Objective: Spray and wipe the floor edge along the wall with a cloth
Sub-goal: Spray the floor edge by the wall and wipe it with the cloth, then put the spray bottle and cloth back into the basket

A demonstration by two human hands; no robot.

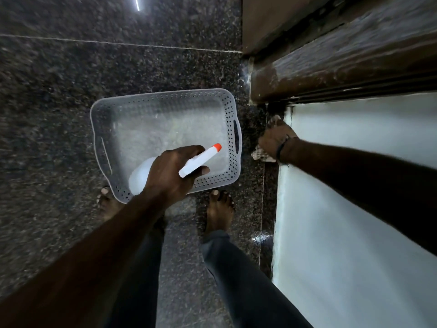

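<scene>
My left hand [172, 171] grips a white spray bottle [201, 159] with an orange nozzle tip, held over the near right corner of the basket. The nozzle points right, toward the wall. My right hand [275, 138] presses a pale patterned cloth [260, 154] onto the dark granite floor edge [268, 185] where it meets the white wall [354, 185]. Most of the cloth is hidden under the hand; bits show above and below it.
A light grey perforated plastic basket [227, 100] sits on the speckled granite floor [71, 114] just ahead of my bare feet [218, 209]. A dark brown door frame [331, 65] runs across the upper right. A wet patch [260, 237] glistens at the wall's foot.
</scene>
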